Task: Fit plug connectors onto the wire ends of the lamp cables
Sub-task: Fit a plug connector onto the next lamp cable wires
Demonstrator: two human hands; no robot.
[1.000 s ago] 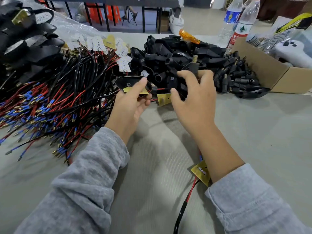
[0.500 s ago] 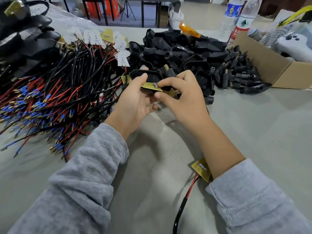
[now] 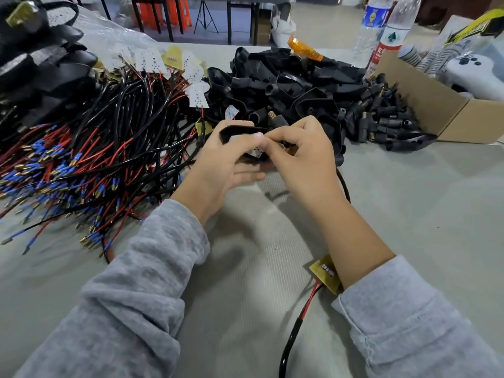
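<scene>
My left hand (image 3: pixel 221 165) grips a black lamp housing (image 3: pixel 240 131) over the middle of the table. My right hand (image 3: pixel 302 159) pinches a small LED board into that housing; most of the board is hidden by my fingers. A black cable (image 3: pixel 344 184) runs from the housing under my right forearm. Its red wire and yellow board (image 3: pixel 326 274) show beside my right sleeve. A heap of black and red cables with blue-sleeved ends (image 3: pixel 81 159) lies at the left. Behind my hands sits a pile of black housings and connectors (image 3: pixel 308 85).
An open cardboard box (image 3: pixel 425 105) with a white controller stands at the right. Two water bottles (image 3: pixel 387 36) stand behind the pile. Finished black lamps (image 3: pixel 35 58) are stacked at the far left. Grey table cloth (image 3: pixel 422 214) spreads in front and to the right.
Both hands drew closer to me with the housing. The yellow board went from lying across the housing's edge to being tucked inside, and my right fingers closed over it.
</scene>
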